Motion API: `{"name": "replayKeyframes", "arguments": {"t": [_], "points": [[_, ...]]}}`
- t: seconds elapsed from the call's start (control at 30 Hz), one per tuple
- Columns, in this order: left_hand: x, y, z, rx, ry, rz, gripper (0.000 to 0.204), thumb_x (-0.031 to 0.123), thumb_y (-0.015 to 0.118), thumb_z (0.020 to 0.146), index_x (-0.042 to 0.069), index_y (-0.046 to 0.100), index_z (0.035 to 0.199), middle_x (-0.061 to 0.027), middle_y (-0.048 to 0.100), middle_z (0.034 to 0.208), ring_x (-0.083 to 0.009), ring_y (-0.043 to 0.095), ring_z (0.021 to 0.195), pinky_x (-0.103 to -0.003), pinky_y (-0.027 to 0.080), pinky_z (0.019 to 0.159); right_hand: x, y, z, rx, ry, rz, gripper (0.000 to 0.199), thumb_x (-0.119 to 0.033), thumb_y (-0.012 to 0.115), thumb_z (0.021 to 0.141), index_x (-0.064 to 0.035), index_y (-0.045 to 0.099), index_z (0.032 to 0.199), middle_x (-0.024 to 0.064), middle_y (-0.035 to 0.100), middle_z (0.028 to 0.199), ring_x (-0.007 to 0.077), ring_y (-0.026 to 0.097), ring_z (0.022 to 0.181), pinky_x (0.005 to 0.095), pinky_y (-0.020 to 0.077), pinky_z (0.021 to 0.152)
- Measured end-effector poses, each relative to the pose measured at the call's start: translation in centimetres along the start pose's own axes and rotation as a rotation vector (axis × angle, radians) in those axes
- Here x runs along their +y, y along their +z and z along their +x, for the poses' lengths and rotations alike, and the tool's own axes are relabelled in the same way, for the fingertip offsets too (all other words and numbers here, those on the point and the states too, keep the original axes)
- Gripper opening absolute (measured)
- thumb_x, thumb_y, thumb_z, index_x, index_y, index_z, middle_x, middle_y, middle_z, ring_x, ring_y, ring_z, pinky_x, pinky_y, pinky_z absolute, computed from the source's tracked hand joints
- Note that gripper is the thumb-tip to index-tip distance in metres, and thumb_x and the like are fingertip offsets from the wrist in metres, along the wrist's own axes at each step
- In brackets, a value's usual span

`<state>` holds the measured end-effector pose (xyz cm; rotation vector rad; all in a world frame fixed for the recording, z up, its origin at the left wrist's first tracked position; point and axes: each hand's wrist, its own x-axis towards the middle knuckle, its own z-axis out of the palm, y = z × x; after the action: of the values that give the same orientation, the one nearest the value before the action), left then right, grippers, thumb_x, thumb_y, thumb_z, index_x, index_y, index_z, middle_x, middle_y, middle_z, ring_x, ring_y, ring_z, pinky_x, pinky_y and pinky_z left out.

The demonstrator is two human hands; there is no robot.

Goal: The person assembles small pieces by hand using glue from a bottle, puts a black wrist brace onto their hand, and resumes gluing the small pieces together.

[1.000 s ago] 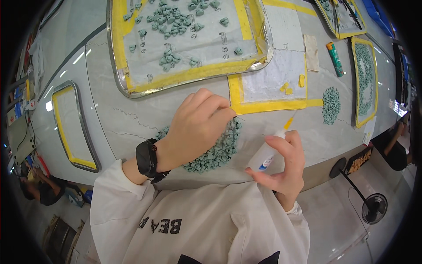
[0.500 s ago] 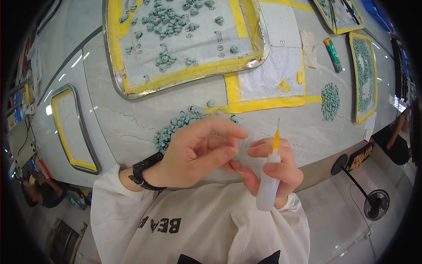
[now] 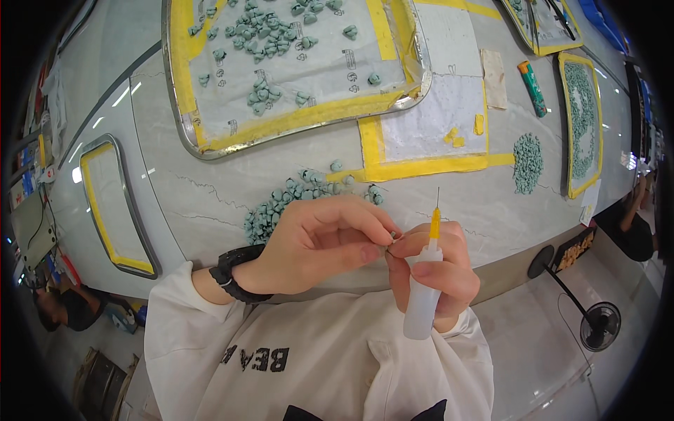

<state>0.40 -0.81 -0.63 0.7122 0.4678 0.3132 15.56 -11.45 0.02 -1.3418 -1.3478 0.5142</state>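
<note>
My left hand point(image 3: 319, 242), with a black watch on the wrist, pinches a tiny green piece point(image 3: 393, 235) between thumb and fingers; most of the piece is hidden. In my right hand point(image 3: 449, 270) is a translucent white squeeze bottle point(image 3: 423, 298) with a yellow needle tip point(image 3: 434, 224) pointing up and away from me. My right thumb lies across the bottle, while the right forefinger and another finger meet the left fingertips at the piece. Just beyond my left hand, a heap of small grey-green bud-shaped pieces point(image 3: 265, 217) lies on the table.
A large metal tray point(image 3: 267, 137) edged with yellow tape holds scattered bud-shaped pieces. Right of it lie a taped white sheet point(image 3: 421, 140), a pile of tiny green bits point(image 3: 527, 165), a green-orange tube point(image 3: 532, 89) and a small tray point(image 3: 565, 133). Another tray point(image 3: 98, 203) lies left.
My right fingers have come up to the left fingertips, and both hands now meet at the tiny piece. The squeeze bottle has shifted slightly left.
</note>
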Motion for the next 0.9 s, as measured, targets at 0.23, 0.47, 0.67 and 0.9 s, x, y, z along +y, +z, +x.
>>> {"name": "replayKeyframes", "arguments": {"t": [0.23,0.47,0.67,0.9], "points": [[1.1,0.3,0.0,0.057,-0.093,-0.01,0.022,-0.009,0.057,0.083,-0.004,0.055,0.105,-0.0144,0.055,0.109,-0.0188,0.061,0.096,-0.029,0.053,0.079,0.3,-0.3,-0.4,0.031,-0.082,0.133,0.039,-0.021,0.076,0.073,-0.0076,0.054,0.101,0.0143,0.063,0.092,0.0294,0.06,0.079,0.0336,0.0488,0.063],[0.9,-0.1,-0.1,0.005,-0.08,-0.063,0.029,-0.01,0.056,0.084,-0.003,0.055,0.112,-0.0068,0.058,0.107,-0.0122,0.059,0.096,-0.032,0.052,0.089,1.0,-1.4,-0.7,-0.001,-0.137,0.219,0.061,-0.056,0.057,0.083,0.0004,0.05,0.107,0.0184,0.065,0.085,0.0396,0.063,0.085,0.0406,0.0533,0.068],[0.9,0.1,-0.1,0.02,-0.071,0.011,0.025,-0.009,0.057,0.083,-0.005,0.056,0.107,-0.0136,0.055,0.108,-0.0196,0.061,0.095,-0.032,0.053,0.083,0.1,-1.4,0.0,-0.043,-0.088,0.21,0.067,-0.063,0.043,0.087,0.002,0.053,0.101,0.0167,0.066,0.079,0.0431,0.064,0.085,0.0401,0.0537,0.065],[0.6,0.1,-0.2,0.035,-0.056,0.023,0.026,-0.01,0.057,0.082,-0.005,0.056,0.107,-0.0134,0.055,0.107,-0.0194,0.06,0.097,-0.033,0.053,0.085,0.1,-1.6,-0.4,-0.085,-0.001,0.258,0.06,-0.057,0.04,0.091,-0.0001,0.055,0.1,0.0149,0.066,0.081,0.042,0.064,0.09,0.0401,0.0527,0.062]]}}
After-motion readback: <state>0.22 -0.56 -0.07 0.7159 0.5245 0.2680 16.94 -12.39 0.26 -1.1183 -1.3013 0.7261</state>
